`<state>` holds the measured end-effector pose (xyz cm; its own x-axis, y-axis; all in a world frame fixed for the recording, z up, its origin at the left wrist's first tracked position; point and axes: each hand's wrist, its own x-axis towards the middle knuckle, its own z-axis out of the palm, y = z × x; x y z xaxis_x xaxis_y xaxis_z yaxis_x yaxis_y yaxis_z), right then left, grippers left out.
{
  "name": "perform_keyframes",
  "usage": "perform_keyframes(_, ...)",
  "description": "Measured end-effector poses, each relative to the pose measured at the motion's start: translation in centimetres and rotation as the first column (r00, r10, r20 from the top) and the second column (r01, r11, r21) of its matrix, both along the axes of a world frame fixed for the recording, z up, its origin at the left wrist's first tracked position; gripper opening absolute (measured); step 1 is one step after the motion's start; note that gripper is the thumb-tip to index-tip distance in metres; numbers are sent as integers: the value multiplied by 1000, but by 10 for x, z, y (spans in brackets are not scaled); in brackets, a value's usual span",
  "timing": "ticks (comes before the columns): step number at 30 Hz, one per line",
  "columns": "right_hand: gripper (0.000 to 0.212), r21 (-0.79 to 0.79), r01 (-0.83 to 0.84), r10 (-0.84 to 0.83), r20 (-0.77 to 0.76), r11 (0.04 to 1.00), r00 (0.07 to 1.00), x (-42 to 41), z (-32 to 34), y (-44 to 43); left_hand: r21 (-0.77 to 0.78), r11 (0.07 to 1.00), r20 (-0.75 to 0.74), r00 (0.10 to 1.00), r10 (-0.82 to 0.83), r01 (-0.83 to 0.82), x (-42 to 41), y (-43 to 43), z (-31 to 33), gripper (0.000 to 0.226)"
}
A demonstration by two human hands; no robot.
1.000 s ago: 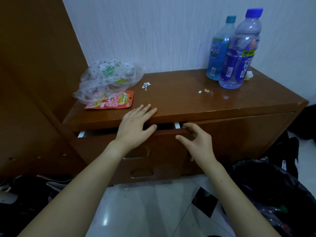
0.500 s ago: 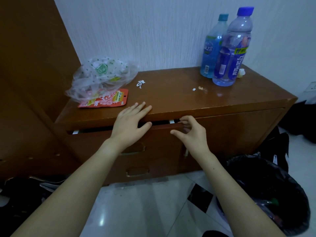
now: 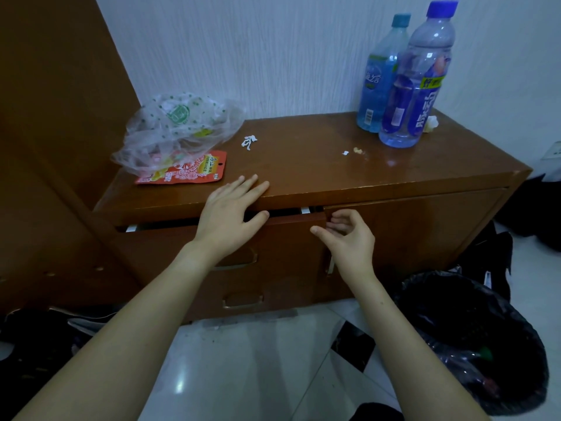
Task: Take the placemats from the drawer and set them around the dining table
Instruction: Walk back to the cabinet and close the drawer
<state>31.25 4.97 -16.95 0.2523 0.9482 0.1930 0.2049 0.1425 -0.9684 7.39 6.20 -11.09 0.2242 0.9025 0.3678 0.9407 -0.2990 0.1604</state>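
White textured wall (image 3: 273,50), brown wooden cabinet (image 3: 425,232), glossy pale tiled floor (image 3: 243,375), dim light

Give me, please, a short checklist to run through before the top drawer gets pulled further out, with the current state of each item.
1. Top drawer opened a little: ok, a dark gap shows under the cabinet top.
2. Left hand placed: ok, palm flat over the cabinet's front edge, thumb at the gap.
3. Right hand gripping: cannot tell; fingers curl at the drawer's right end, hold unclear.
4. Placemats inside: cannot tell, the gap is too dark.
5. Things on top clear of the front edge: ok for the two bottles; the red packet lies near the edge.
6. Room to pull: ok, bare floor in front; black bin sits off to the right.
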Motion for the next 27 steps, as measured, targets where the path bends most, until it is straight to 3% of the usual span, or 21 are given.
perform_keyframes(22,47,73,252,-260,118,965,958,-26,-13,20,47,999,-5,1000,5,-4,0,1,-6,60)
perform_keyframes(27,43,-17,273,-269,131,962,954,-33,2,11,-56,998,-3,1000,-26,26,-1,-4,3,61)
